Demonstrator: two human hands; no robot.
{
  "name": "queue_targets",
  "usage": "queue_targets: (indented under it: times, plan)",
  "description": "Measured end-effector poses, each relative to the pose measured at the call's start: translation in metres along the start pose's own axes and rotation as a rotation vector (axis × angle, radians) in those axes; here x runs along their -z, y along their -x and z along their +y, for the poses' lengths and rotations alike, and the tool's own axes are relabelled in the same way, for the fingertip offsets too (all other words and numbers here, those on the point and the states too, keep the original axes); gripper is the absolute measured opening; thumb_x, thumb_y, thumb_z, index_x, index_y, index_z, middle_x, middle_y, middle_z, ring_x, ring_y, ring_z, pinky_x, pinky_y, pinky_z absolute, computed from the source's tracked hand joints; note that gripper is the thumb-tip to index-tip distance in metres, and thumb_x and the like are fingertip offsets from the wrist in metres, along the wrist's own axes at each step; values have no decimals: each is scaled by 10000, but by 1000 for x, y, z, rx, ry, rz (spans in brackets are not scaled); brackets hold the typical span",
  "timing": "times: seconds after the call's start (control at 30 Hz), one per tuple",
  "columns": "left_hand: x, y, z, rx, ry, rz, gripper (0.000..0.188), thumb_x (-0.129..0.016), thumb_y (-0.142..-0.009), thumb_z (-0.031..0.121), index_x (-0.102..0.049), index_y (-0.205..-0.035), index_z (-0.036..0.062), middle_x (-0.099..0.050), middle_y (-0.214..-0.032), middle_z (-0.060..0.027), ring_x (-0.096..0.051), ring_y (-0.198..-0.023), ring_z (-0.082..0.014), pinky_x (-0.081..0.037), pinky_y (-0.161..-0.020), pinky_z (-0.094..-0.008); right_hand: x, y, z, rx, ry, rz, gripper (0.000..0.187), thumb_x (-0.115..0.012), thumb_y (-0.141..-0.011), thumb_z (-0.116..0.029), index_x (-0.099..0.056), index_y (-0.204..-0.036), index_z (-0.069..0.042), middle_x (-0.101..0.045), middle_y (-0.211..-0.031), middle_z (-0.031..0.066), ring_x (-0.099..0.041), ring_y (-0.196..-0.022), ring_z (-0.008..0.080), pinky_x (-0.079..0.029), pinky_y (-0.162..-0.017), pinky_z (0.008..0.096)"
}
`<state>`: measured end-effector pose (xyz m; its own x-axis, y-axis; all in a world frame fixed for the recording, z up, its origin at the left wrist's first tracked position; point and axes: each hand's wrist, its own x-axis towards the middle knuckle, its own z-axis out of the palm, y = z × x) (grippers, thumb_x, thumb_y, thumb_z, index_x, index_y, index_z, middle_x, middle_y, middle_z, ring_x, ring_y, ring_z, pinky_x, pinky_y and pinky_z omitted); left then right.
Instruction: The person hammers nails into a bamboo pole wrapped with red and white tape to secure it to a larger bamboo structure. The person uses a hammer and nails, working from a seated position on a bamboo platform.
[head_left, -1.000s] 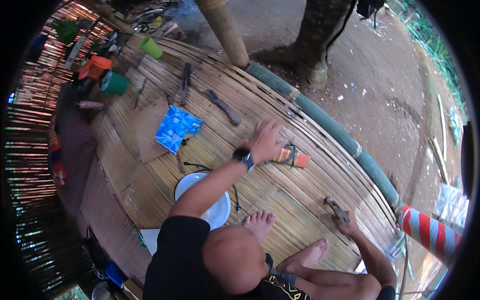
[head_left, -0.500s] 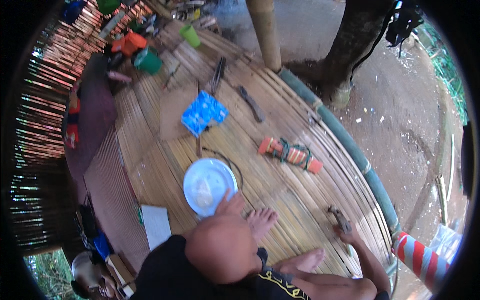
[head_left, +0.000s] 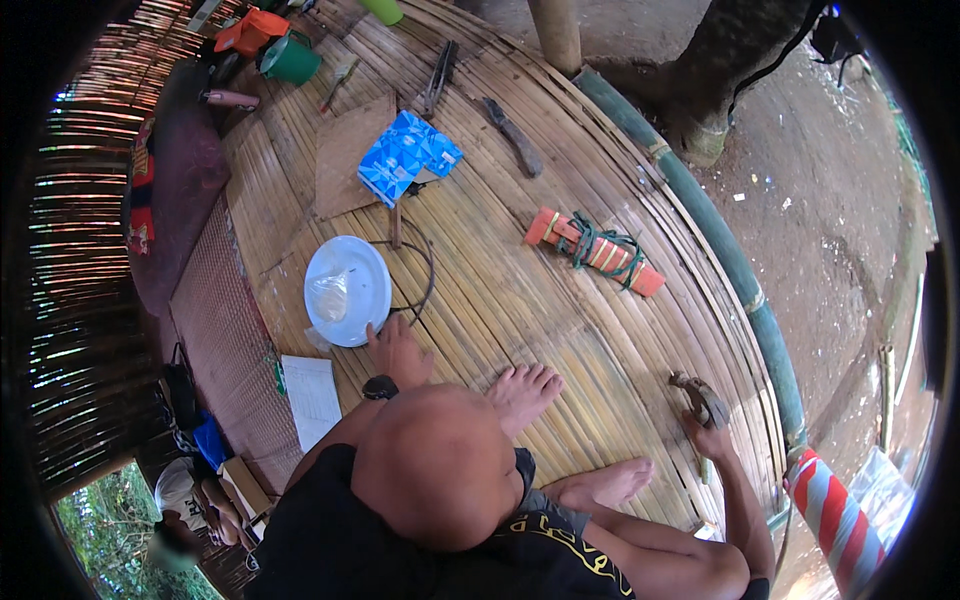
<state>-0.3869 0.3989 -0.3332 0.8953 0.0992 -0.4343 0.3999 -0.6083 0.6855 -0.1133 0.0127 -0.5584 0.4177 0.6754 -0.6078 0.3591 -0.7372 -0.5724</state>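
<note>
My left hand (head_left: pixel 398 352), with a dark watch on the wrist, has its fingers at the near right rim of a pale blue plate (head_left: pixel 372 275). A clear plastic bag (head_left: pixel 332 297) lies in the plate. Just right of the plate is a thin dark wire loop (head_left: pixel 430 262). At the right, my right hand (head_left: pixel 708 437) is closed around a hammer (head_left: pixel 708 408), its dark head above the fist and a pale handle showing below. My bent knee (head_left: pixel 435 465) and bare foot (head_left: pixel 528 395) are between the hands.
A reddish wooden bundle tied with green cord (head_left: pixel 600 252) lies on the bamboo-slat floor. Beyond are blue packaging (head_left: pixel 405 158) on cardboard (head_left: pixel 345 165), a dark flat tool (head_left: pixel 513 138) and a green bucket (head_left: pixel 290 60). White paper (head_left: pixel 312 400) lies left; a bamboo pole (head_left: pixel 700 205) edges the right.
The plate and my left hand have moved left and away, uncovering more of the wire loop. The hammer stays in my right hand. The whole view has shifted.
</note>
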Motion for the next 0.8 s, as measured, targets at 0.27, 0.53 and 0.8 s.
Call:
queue_targets:
  times: [0.27, 0.53, 0.8]
  plan:
    - [27, -64, -263, 493, -356, 1039, 763, -853, -614, 330, -480, -1202, 18, -541, -1125, -235, -506, -1093, -408, -376, -944, -513, 1, -2, -11, 254, 48, 269, 328, -631, -837, -285, -626, -1020, -13, -643, -897, 231, -645, -852, 332, -492, -754, 414]
    - [161, -140, -282, 691, -585, 231, 1273, -817, -500, 526, -87, -1523, 321, -410, -1381, -264, -453, -1234, -436, -328, -1022, -571, 7, 7, -28, -82, 44, 38, 306, -635, -837, -243, -648, -1063, -36, -680, -909, 196, -661, -870, 336, -499, -778, 401]
    - [206, -178, -266, 553, -629, 99, 851, -733, -527, 602, -657, -1118, -5, -633, -1154, -221, -622, -1049, -330, -496, -902, -360, -4, 8, -23, -200, 245, -34, 248, -618, -843, -303, -701, -894, -75, -680, -794, 183, -676, -770, 314, -520, -728, 409]
